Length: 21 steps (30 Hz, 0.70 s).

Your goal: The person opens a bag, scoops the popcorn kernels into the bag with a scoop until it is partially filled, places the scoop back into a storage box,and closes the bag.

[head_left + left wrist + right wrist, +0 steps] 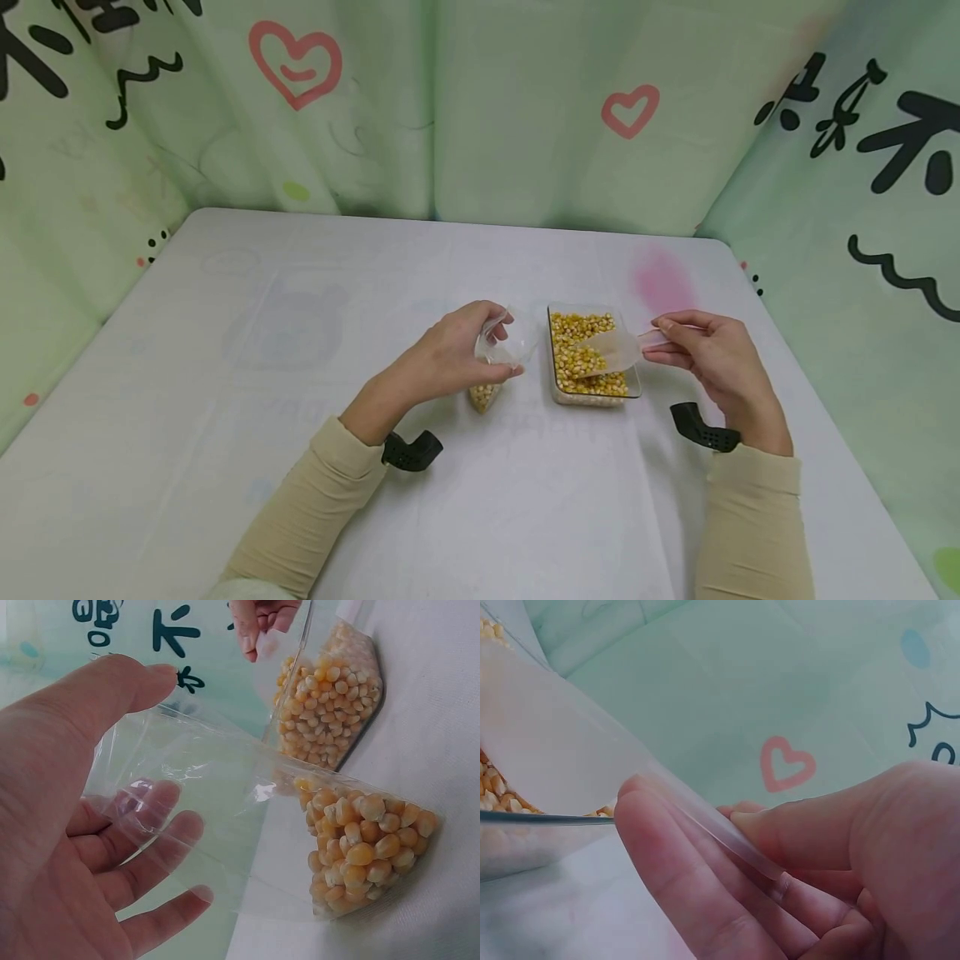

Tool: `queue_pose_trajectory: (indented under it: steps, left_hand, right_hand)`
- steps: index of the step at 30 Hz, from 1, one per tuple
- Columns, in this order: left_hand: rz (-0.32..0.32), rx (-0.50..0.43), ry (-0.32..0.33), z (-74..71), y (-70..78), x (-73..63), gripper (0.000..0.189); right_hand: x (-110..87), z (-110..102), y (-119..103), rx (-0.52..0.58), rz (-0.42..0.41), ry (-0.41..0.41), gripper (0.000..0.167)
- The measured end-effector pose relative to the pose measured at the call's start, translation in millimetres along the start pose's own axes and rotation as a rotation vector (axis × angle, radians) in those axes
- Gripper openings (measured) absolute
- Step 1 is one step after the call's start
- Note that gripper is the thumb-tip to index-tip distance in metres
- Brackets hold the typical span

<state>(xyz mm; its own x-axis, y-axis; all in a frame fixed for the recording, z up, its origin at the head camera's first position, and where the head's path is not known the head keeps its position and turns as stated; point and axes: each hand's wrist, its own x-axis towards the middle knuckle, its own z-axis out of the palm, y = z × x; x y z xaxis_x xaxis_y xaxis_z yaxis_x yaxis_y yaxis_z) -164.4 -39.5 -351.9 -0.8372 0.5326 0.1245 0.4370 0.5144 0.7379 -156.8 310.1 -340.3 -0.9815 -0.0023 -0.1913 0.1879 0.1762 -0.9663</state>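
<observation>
My left hand (442, 354) curls round the upper part of a clear plastic bag (225, 769), its thumb spread from the fingers at the bag's mouth. Yellow corn kernels (367, 847) fill the bag's bottom corner, which touches or nearly touches the table. To the right stands a rectangular clear container (592, 401) of corn kernels (588, 325). My right hand (708, 354) pinches the handle of a translucent white scoop (562, 727) between thumb and fingers. The scoop's blade reaches over the container's right rim, with kernels at its front end.
Under everything lies a white-covered table (300, 333). A pale green curtain (495, 125) with hearts and black writing closes off the back and both sides. Each wrist carries a black camera mount (412, 451).
</observation>
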Motion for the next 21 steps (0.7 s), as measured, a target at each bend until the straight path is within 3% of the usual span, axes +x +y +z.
queue_pose_trajectory:
  steps: [21]
  left_hand:
    - [-0.012,-0.002,-0.006,-1.5,2.4,-0.4,0.055]
  right_hand:
    - [-2.0,-5.3,2.6,0.189,-0.062,-0.03,0.027]
